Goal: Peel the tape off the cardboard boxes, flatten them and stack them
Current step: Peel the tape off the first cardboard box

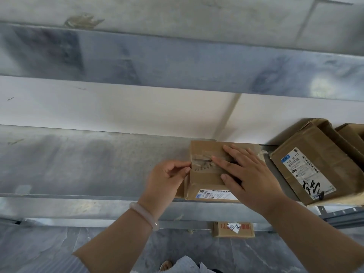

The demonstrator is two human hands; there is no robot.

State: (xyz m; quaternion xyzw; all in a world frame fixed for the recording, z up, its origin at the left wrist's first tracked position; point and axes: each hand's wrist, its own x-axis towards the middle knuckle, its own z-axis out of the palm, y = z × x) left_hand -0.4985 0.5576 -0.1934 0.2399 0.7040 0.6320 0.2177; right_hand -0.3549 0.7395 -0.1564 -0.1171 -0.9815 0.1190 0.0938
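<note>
A small brown cardboard box (204, 180) lies on a metal shelf (88, 160), with a white label on its near side. Clear tape (201, 163) runs across its top, partly torn. My left hand (167, 178) pinches the tape's end at the box's left edge. My right hand (250, 178) lies flat on the box top with straight fingers, pressing it down. A larger brown box (315, 164) with a white shipping label and black writing stands to the right. Behind it shows part of a third box (352, 133).
A white wall strip (118, 109) backs the shelf and another metal shelf (177, 64) runs above. A flat piece of cardboard (232, 229) with red print lies on the grey floor below the shelf edge. A pale bracelet (143, 214) circles my left wrist.
</note>
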